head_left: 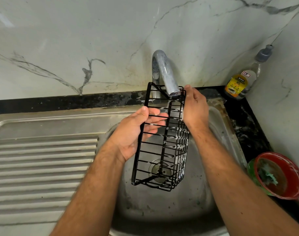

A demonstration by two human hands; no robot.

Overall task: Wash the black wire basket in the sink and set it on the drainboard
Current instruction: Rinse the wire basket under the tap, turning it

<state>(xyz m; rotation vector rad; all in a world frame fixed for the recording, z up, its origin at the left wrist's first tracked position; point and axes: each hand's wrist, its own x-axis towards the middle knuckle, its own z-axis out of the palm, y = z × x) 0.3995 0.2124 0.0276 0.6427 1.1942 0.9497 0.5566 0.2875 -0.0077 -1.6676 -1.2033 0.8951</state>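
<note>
Left hand (136, 132): thumb and fingers curled round the side wires of the black rectangular wire basket (160, 138). Right hand (194, 106) grips its far rim. Basket held on end above the round steel sink (218, 133), top under the chrome tap spout (164, 74); suds on wires. Step: rinsing. Next, probably: turn to flush foam, then carry left to ribbed steel drainboard (43, 167).

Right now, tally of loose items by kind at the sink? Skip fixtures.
Wire basket: 1, the black wire basket, held over the sink by the left hand and right hand
Bottle: 1, the dishwash gel bottle
Bowl: 1, the red bowl on the counter at right
Total: 3
</note>
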